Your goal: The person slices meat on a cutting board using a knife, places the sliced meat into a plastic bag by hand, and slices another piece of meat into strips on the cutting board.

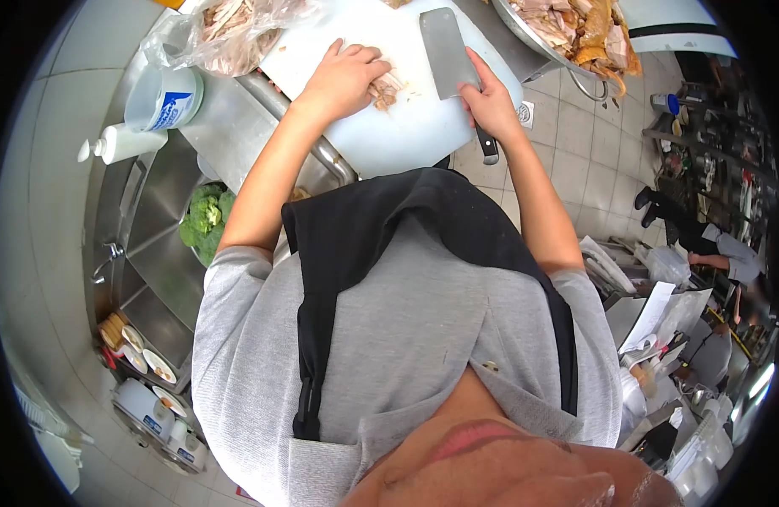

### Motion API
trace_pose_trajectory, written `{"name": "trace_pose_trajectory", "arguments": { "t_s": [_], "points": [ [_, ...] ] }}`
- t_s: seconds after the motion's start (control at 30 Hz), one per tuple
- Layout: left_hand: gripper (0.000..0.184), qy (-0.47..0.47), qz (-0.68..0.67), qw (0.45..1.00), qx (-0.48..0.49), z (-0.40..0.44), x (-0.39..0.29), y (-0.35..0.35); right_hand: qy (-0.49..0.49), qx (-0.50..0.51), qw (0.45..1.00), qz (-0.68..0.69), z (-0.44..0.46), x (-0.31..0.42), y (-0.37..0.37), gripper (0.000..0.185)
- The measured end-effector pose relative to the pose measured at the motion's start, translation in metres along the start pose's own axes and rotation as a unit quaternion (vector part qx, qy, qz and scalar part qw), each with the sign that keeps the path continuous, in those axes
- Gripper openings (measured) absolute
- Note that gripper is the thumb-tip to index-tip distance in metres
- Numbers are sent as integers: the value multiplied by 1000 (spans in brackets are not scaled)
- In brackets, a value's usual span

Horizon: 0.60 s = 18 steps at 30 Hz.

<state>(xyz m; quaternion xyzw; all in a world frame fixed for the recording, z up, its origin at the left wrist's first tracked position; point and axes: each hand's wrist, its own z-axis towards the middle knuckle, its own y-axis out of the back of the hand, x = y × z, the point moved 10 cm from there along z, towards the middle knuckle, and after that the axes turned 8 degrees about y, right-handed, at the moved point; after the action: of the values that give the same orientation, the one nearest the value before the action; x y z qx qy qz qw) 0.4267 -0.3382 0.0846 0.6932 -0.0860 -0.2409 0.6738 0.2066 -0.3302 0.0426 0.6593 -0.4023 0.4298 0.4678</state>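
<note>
My left hand (pixel 345 80) rests on the white cutting board (pixel 406 145), its fingers curled over a small pile of sliced cooked meat (pixel 385 91). Part of that meat is hidden under the fingers. In my right hand (pixel 492 103) is a cleaver (pixel 442 52), gripped where the blade meets the black handle. Its broad blade lies over the board's right side, to the right of the meat and apart from it. Small scraps are scattered on the board around the pile.
A plastic bag of meat (pixel 229 21) lies at the board's far left; a metal bowl (pixel 533 42) heaped with poultry stands far right. Leftward are a plastic tub (pixel 164 99), a pump bottle (pixel 134 144), and a sink (pixel 161 198) with broccoli (pixel 207 218). Another person (pixel 732 251) is at right.
</note>
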Motion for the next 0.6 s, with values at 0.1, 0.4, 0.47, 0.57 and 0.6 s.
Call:
{"name": "trace_pose_trajectory", "arguments": {
  "t_s": [0.1, 0.4, 0.47, 0.57, 0.6],
  "points": [
    [41, 18, 40, 998, 39, 1, -2, -1, 10, 1, 999, 30, 2, -5, 1, 72],
    [22, 97, 39, 991, 83, -7, 12, -17, -4, 6, 999, 31, 2, -6, 0, 73],
    [23, 109, 26, 990, 85, -10, 18, -20, -4, 10, 1000, 26, 2, -7, 0, 73],
    [25, 140, -28, 987, 77, -18, 29, -5, -2, 12, 999, 35, 3, -4, -1, 74],
    [25, 155, -71, 983, 67, -20, 34, 8, -6, 12, 999, 35, 3, -5, 0, 74]
  ]
}}
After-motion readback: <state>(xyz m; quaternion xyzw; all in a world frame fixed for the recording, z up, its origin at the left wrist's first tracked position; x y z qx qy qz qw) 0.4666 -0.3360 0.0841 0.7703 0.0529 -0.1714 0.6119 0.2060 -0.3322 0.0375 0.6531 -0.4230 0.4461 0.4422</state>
